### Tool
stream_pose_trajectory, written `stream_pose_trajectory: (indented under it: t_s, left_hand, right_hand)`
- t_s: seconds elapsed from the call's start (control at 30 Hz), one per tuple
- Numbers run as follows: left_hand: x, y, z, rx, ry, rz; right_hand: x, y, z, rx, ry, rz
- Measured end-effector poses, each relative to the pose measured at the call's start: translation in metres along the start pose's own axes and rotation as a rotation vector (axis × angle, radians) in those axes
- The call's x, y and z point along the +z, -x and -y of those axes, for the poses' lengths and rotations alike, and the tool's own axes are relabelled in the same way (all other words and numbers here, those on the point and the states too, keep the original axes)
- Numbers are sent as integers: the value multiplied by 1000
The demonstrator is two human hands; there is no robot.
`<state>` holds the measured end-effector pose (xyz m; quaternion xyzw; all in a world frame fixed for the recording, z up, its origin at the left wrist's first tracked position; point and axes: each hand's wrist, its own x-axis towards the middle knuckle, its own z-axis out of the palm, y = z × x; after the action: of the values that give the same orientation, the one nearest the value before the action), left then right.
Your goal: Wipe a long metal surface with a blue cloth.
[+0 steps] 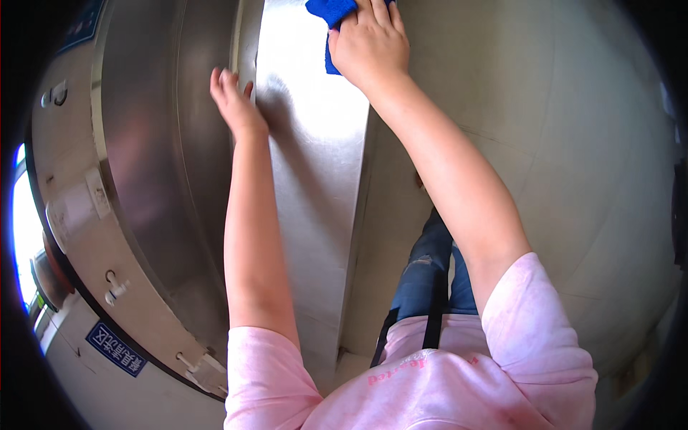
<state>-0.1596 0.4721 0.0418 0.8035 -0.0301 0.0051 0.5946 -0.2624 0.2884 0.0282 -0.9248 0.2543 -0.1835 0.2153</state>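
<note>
My right hand is at the top of the view, with its fingers over a blue cloth that lies against a bright stainless steel panel. Part of the cloth is beneath the hand, and its upper end runs out of the picture. My left hand is empty, its fingers apart and partly curled. It hovers by the panel's left edge, beside a darker steel surface; whether it touches the metal I cannot tell. The left forearm casts a shadow on the panel.
Along the left, a tiled wall carries several white fittings, among them a hook. A blue sign with writing is fixed lower down. A bright window stands at the far left. Pale floor stretches along the right.
</note>
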Motion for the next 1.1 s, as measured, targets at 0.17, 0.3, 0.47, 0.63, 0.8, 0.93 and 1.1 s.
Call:
stream_pose_trajectory:
  t_s: [0.17, 0.3, 0.47, 0.63, 0.8, 0.93, 1.1]
  left_hand:
    - [-112, 74, 35, 150, -541, 64]
    - [-169, 160, 51, -169, -841, -9]
    - [-152, 197, 51, -94, -1057, -194]
    - [-153, 196, 44, -154, -1051, -204]
    - [-148, 194, 44, -201, -1059, -215]
    - [-148, 191, 41, -194, -1049, -217]
    - [-154, 193, 42, -98, -1036, -257]
  right_hand:
    - [9, 58, 6, -54, -394, -220]
    - [6, 179, 59, 167, -764, -44]
    - [-39, 323, 102, 19, -708, 389]
    - [-31, 296, 73, -69, -700, 353]
    - [17, 168, 61, 244, -803, -138]
    - [32, 156, 52, 361, -1028, -110]
    - [17, 304, 118, 414, -851, 38]
